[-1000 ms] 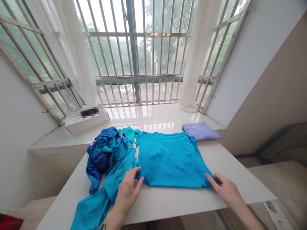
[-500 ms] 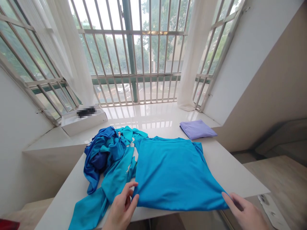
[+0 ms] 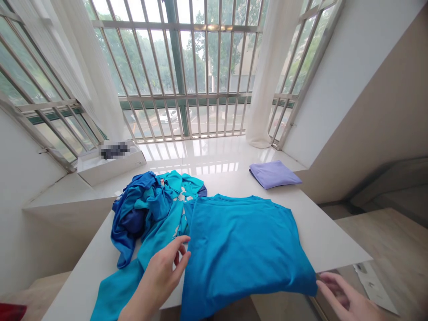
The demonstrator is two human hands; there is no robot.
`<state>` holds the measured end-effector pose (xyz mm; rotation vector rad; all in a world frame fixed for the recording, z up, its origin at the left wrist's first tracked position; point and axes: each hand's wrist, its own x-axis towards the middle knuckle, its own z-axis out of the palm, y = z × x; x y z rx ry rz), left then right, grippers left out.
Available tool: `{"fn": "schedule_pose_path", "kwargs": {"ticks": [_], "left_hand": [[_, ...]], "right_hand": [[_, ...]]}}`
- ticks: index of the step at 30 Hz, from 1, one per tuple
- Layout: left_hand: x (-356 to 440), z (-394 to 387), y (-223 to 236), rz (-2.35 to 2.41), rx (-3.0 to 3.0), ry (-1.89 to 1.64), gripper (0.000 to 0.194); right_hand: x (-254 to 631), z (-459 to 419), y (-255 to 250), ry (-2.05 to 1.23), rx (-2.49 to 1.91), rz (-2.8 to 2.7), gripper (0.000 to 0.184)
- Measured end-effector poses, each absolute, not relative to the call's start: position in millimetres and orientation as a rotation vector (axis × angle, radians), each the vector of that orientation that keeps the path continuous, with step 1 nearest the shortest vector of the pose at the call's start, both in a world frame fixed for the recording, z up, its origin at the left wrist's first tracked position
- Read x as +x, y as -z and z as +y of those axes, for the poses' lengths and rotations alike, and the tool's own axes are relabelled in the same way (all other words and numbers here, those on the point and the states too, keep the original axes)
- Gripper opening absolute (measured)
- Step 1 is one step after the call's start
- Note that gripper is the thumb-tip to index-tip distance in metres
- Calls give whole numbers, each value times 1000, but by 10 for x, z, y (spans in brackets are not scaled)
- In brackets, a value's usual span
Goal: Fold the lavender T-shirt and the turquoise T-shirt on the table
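A bright blue shirt point(image 3: 244, 249) lies flat on the white table point(image 3: 331, 240), and its near hem hangs over the front edge. My left hand point(image 3: 160, 272) pinches the shirt's left edge near the hem between thumb and fingers. My right hand point(image 3: 341, 296), blurred and below the table edge, holds the shirt's lower right corner. A heap of crumpled blue and teal clothes point(image 3: 147, 209) lies just left of the shirt, with one teal piece trailing toward the front left.
A folded lilac cloth point(image 3: 272, 174) rests at the table's far right corner. A white box point(image 3: 110, 162) sits on the glossy window sill point(image 3: 207, 156) behind. Barred windows and white curtains point(image 3: 264, 89) stand beyond. A sheet of paper point(image 3: 371, 281) lies on the floor at right.
Both hands have drawn the blue shirt toward me, so its hem now hangs past the table's front edge. The right hand has dropped below the edge.
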<state>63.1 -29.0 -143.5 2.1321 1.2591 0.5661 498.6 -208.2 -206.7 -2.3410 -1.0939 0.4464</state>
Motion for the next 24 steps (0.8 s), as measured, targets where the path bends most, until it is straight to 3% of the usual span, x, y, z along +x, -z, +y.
{"fn": "schedule_pose_path", "kwargs": {"ticks": [5, 10, 15, 21, 24], "left_hand": [[845, 183, 1336, 1312, 2200, -637, 30], [1055, 462, 1404, 1391, 2304, -626, 28], [1122, 391, 1452, 1409, 2299, -659, 28], [1071, 351, 1536, 1276, 2266, -743, 30], [1034, 456, 1524, 1282, 2235, -756, 36]], "right_hand": [[4683, -1353, 1471, -450, -2179, -1318, 47], [3957, -345, 1055, -627, -1702, -1737, 31], [3395, 587, 1328, -706, -1401, -1895, 24], [3160, 1128, 1703, -1058, -1168, -1940, 55], [3201, 1200, 1763, -1125, -1113, -1967, 53]]}}
